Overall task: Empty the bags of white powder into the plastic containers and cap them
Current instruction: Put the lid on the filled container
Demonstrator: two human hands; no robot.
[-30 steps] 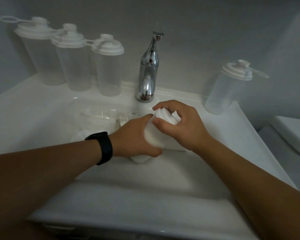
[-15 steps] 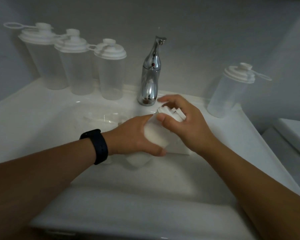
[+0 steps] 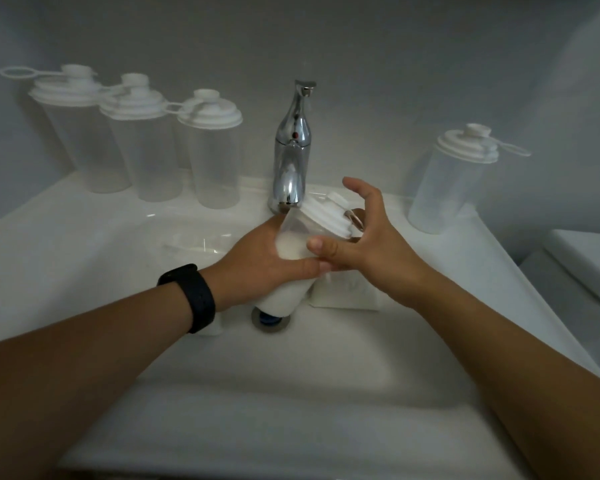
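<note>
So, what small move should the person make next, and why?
Probably stand the filled container upright on the sink edge. The left hand grips it tilted over the basin, its lid looks already on, and the right hand is open beside it.

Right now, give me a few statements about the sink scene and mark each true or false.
1. The left hand grips a container of white powder. True.
2. The lid is on that container. True.
3. The right hand is clenched round the lid. False: its fingers are spread open.
4. The tap is running. False: no water shows.
5. One capped container stands alone at the right. True.
</note>
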